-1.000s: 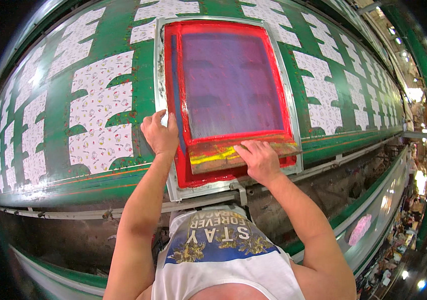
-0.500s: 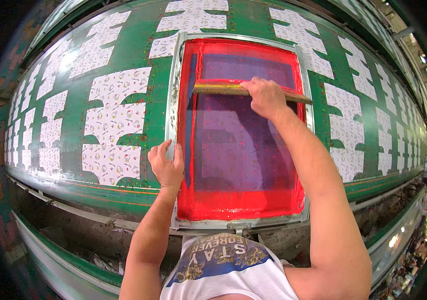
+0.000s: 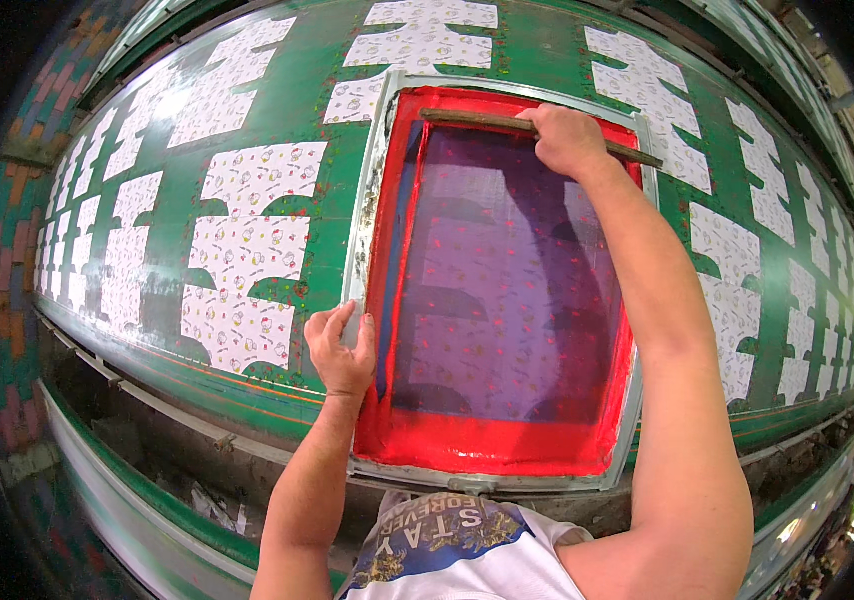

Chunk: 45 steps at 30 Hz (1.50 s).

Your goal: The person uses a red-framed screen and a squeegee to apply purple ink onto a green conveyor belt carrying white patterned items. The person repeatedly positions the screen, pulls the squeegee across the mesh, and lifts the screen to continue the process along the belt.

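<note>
A metal-framed printing screen [image 3: 371, 190] with red borders and a purple mesh lies flat on a long green table [image 3: 527, 50]. My right hand [image 3: 567, 138] grips a long wooden squeegee [image 3: 467, 120] that rests across the far end of the screen. My left hand [image 3: 340, 345] clamps the screen's left metal edge near its lower corner. Both forearms come in from the bottom of the view.
White patterned fabric pieces [image 3: 247, 260] lie in rows on the green table on both sides of the screen. A metal rail [image 3: 137, 395] runs along the table's near edge. A colourful tiled floor [image 3: 7, 300] shows at the far left.
My right hand has pushed the squeegee from the near end of the screen up to its far end. My left hand has stayed on the left frame edge.
</note>
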Each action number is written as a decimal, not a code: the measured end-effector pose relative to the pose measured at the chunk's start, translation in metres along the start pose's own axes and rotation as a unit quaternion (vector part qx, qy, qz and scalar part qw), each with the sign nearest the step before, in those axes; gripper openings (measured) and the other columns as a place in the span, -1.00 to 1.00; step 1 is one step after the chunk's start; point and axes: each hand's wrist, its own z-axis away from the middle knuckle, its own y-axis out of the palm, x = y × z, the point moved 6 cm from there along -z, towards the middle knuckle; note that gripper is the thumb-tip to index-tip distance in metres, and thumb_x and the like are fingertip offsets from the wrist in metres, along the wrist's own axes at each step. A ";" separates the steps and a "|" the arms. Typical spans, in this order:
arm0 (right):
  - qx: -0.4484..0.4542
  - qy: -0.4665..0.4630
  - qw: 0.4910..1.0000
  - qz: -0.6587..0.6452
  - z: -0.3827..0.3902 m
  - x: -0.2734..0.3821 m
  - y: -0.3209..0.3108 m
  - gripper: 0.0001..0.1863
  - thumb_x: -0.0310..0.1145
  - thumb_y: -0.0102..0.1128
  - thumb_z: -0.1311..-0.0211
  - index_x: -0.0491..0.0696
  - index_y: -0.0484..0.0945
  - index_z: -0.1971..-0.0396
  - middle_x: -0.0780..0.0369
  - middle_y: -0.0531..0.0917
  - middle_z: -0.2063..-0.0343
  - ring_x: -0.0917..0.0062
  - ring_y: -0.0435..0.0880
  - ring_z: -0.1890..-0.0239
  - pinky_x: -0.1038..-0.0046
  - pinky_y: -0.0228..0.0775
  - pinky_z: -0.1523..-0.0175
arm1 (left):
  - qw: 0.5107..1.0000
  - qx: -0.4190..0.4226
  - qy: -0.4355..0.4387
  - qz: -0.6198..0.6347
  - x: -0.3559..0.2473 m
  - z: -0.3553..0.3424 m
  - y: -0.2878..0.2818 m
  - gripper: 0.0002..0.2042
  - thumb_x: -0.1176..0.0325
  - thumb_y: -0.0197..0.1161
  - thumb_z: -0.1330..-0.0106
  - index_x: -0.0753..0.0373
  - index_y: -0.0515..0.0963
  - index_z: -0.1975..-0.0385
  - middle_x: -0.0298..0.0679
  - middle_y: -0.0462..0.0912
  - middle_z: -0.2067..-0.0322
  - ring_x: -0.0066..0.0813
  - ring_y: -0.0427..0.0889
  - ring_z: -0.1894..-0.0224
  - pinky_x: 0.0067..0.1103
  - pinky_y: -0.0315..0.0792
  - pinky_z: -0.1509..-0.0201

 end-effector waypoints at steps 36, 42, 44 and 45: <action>0.171 -0.038 0.982 -0.069 0.287 0.158 -0.015 -0.53 -0.41 0.25 -0.10 0.20 0.85 -0.03 0.05 0.87 0.13 0.02 0.86 0.01 -0.08 0.70 -0.12 | 1.000 -0.010 -0.005 -0.026 0.014 0.007 0.003 -0.71 0.16 0.50 -0.42 0.17 0.85 0.00 -0.09 0.74 0.11 -0.02 0.66 -0.05 -0.17 0.51 -0.26; 0.161 -0.016 0.983 -0.086 0.384 0.213 -0.008 -0.47 -0.48 0.26 -0.06 0.23 0.86 -0.06 0.08 0.83 0.18 0.04 0.84 0.04 -0.06 0.71 -0.07 | 1.000 0.001 -0.012 -0.021 0.017 0.010 0.003 -0.66 0.11 0.46 -0.42 0.17 0.85 -0.05 -0.05 0.76 0.10 0.00 0.67 -0.06 -0.18 0.51 -0.28; 0.145 -0.013 0.985 -0.093 0.412 0.229 -0.009 -0.49 -0.49 0.27 -0.08 0.22 0.86 -0.04 0.10 0.83 0.18 0.06 0.85 0.05 -0.05 0.71 -0.08 | 0.999 0.010 -0.009 -0.031 0.014 0.007 0.001 -0.65 0.11 0.45 -0.42 0.17 0.85 -0.06 -0.05 0.76 0.09 -0.01 0.66 -0.08 -0.19 0.50 -0.29; 0.146 -0.009 0.986 -0.078 0.424 0.235 -0.009 -0.50 -0.50 0.28 -0.10 0.20 0.85 -0.05 0.12 0.83 0.17 0.09 0.84 0.02 -0.03 0.71 -0.10 | 0.999 0.019 -0.020 -0.029 0.013 0.008 0.000 -0.63 0.10 0.45 -0.41 0.17 0.84 -0.08 -0.06 0.75 0.08 -0.02 0.66 -0.11 -0.19 0.50 -0.31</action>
